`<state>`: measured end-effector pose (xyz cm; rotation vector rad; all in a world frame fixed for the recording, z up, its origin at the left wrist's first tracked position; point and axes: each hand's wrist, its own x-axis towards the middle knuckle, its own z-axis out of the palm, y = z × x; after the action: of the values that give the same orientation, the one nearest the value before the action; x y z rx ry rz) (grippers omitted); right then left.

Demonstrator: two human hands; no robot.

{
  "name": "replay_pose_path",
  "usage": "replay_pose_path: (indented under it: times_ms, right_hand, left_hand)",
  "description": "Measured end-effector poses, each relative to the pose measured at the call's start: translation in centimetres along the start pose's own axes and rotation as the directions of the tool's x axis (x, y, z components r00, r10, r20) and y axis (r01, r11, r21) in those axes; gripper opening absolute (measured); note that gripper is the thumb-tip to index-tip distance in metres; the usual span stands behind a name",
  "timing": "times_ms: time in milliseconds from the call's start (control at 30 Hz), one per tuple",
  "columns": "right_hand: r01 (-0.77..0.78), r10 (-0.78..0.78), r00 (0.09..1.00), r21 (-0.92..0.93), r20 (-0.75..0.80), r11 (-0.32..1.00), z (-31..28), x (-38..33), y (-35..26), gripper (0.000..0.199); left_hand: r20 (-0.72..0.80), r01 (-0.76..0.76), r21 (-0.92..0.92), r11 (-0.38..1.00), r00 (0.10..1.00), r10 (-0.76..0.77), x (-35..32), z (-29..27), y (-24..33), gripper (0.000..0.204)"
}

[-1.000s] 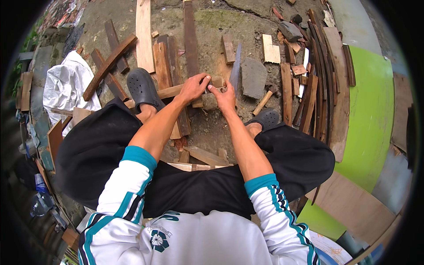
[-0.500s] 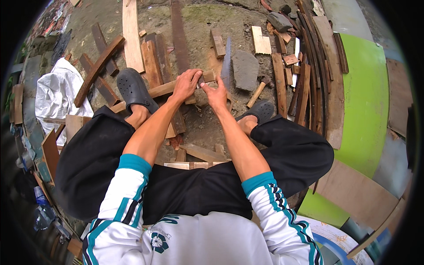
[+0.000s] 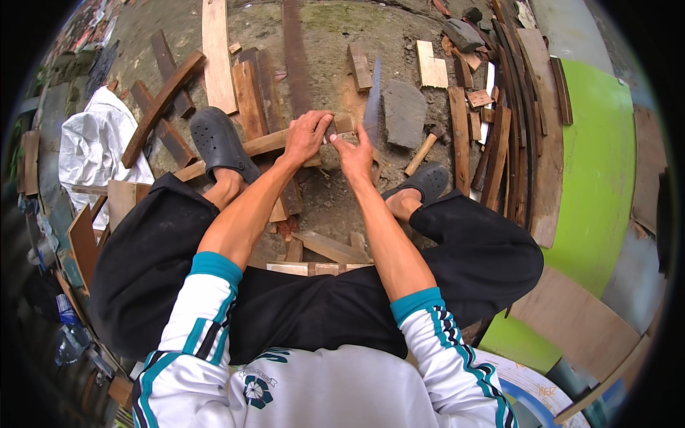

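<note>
A long wooden strip (image 3: 267,143) slants across in front of me, running from beside my left shoe to its squared end between my hands. My left hand (image 3: 307,137) is closed over the strip near that end. At the end itself, my right hand (image 3: 354,155) grips with thumb and forefinger, the forefinger reaching up along the end face. Between the two thumbs shows a small dark piece (image 3: 330,131), too small to name. Just beyond my right hand lies a handsaw (image 3: 372,103), its blade pointing away; my hand partly hides its handle.
A hammer (image 3: 422,153) lies by my right shoe (image 3: 427,181), near a flat grey stone (image 3: 404,114). Loose boards (image 3: 250,100) lie beyond my left shoe (image 3: 222,143). Curved wood strips (image 3: 526,121) and a green panel (image 3: 596,171) line the right. A white sack (image 3: 100,146) is left.
My view has shifted slightly, so the scene sits a little to the right. Both hands stay at the strip's end; the small dark piece between them shows a bit more.
</note>
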<state>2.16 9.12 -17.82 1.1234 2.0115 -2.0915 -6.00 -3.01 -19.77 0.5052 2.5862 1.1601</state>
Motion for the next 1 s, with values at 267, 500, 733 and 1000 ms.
replay_pose_path:
  times_ms: [267,500,733,1000]
  right_hand:
    - [-0.046,0.045,0.999,0.070,0.023,0.996,0.1,-0.2,-0.5,0.086]
    - [0.010,-0.009,1.000,0.080,-0.010,0.997,0.2,-0.2,-0.3,0.087]
    - [-0.003,0.004,1.000,0.070,-0.012,0.998,0.3,-0.3,-0.6,0.087]
    - [0.040,-0.038,0.999,0.119,-0.019,0.992,0.3,0.3,0.3,0.087]
  left_hand:
    - [-0.017,-0.051,0.016,0.999,0.999,0.051,0.2,-0.1,-0.1,0.032]
    - [-0.024,-0.036,-0.015,0.999,0.999,0.035,0.1,-0.2,0.2,0.035]
    - [-0.027,-0.041,-0.014,0.999,0.999,0.040,0.1,-0.2,-0.1,0.035]
    - [-0.026,-0.023,-0.039,0.999,0.999,0.022,0.4,-0.1,0.3,0.035]
